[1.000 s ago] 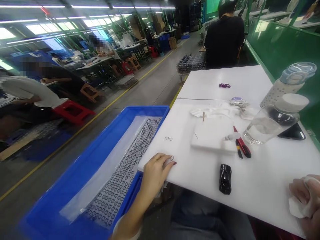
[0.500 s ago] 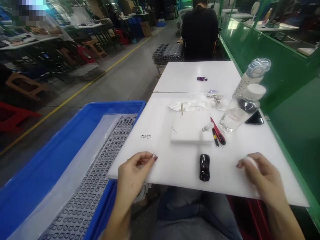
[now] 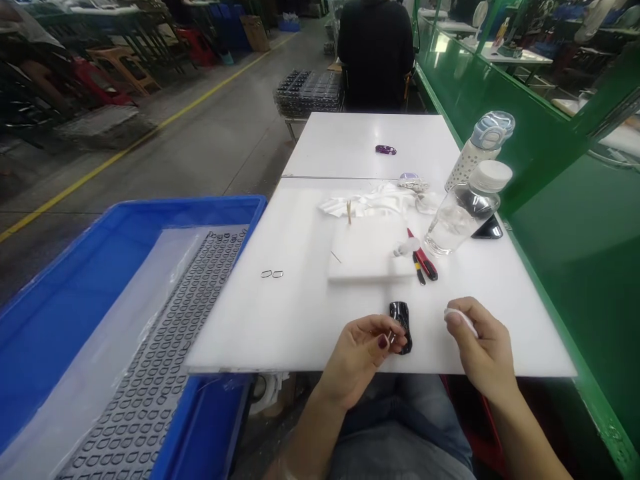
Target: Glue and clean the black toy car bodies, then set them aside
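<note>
My left hand [image 3: 367,350] is closed in a pinch on a small thin frame [image 3: 391,337], just in front of a glossy black toy car [image 3: 399,311]. Its fingers overlap part of the car; whether they touch it I cannot tell. To the right, my right hand [image 3: 483,347] is closed round a small white wad [image 3: 463,319], perhaps cloth. Two more thin dark frames [image 3: 272,274] lie on the left of the white table [image 3: 240,327]. Behind the car sits a white block [image 3: 370,250] with thin sticks [image 3: 349,212] standing at its back.
A red cutter [image 3: 425,263] lies right of the block. Beyond it stand a clear bottle [image 3: 457,217], a patterned flask [image 3: 475,153] and a phone [image 3: 487,229]. A blue bin [image 3: 125,207] with rows of frames is at left. A green partition [image 3: 550,233] borders the right; a person [image 3: 375,53] sits ahead.
My left hand has moved right with the small frame, from the table's left side to the black car. My right hand has come inward, still gripping the white wad. The view has shifted slightly.
</note>
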Available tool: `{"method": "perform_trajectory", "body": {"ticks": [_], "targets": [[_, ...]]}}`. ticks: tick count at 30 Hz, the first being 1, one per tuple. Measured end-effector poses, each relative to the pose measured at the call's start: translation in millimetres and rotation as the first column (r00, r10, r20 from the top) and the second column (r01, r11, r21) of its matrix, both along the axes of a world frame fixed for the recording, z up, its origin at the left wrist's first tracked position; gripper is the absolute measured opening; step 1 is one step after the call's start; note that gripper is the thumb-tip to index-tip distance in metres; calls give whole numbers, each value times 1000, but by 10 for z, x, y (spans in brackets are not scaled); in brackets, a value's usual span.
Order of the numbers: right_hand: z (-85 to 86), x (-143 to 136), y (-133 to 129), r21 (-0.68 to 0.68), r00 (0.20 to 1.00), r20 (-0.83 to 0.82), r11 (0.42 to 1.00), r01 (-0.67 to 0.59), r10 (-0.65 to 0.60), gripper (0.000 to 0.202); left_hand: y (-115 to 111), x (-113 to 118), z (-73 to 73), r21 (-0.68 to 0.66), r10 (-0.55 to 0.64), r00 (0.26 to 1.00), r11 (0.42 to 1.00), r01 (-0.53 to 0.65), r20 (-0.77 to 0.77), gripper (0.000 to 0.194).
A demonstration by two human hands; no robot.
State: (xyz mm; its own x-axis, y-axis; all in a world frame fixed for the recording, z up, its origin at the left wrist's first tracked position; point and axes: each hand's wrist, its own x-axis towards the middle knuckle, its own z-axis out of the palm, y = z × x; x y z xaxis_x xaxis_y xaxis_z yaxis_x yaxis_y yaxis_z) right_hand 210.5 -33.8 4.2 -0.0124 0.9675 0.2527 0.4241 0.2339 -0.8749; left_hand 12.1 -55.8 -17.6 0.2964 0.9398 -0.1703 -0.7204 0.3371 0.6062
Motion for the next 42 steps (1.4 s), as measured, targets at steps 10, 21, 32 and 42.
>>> {"method": "perform_trajectory", "body": {"ticks": [10, 21, 32, 42], "targets": [[217, -458, -36, 486, 918, 298, 785, -383, 263, 15, -26, -7, -26, -21, 43, 996, 999, -41, 83, 23], [390, -65, -86, 513, 908, 416, 810, -284, 55, 14, -36, 11, -33, 10, 26, 1000, 1000, -26, 12, 24], [-122, -47, -119, 150, 961, 242, 974, -172, 132, 13, -40, -18, -114, 792, 758, 233, 571, 217, -610, 16], [-171, -102, -121, 98, 930, 313, 967, -234, 193, 11, -34, -37, -151, 717, 685, 216, 651, 248, -696, 22]]}}
